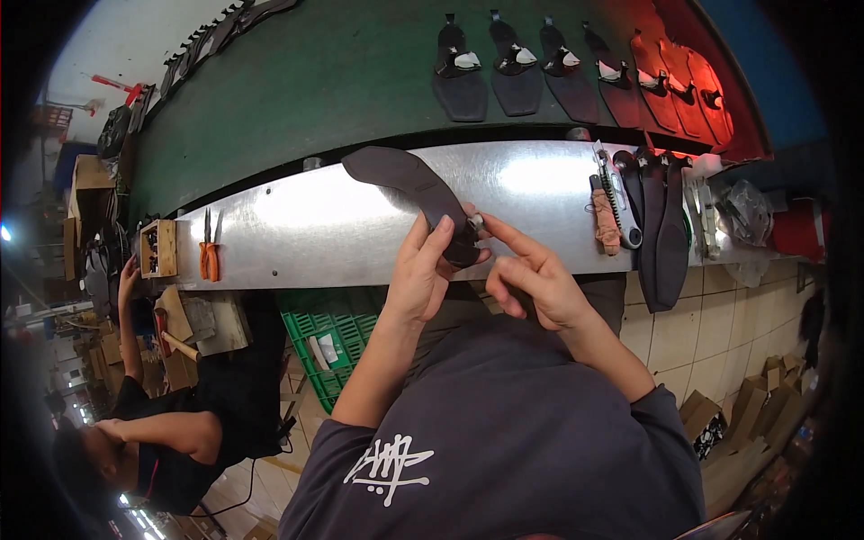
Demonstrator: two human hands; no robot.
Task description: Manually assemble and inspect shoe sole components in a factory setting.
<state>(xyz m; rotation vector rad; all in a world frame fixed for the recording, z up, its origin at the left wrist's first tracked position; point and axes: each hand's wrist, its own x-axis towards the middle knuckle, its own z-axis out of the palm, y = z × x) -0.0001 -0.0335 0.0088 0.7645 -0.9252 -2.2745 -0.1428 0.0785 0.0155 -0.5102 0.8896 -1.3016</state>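
Note:
My left hand [421,270] is closed around the heel end of a dark sandal sole [409,177], fingers beneath and thumb on top. Its broad toe end points away to the upper left, over the metal bench. A black strap with a small pale, shiny piece [475,220] shows at the held end. Against that piece rests the stretched index fingertip of my right hand [544,286]; the thumb and other fingers are bent, apart from it. Part of the strap is hidden by my fingers.
Several sandals [515,76] lie in a row on the green conveyor belt [342,81]. On the metal bench [306,238] are orange-handled pliers [209,256], a wooden box [159,248], a cutter knife [621,202] and dark soles [666,243]. A green crate [333,337] stands below; a co-worker [180,432] sits left.

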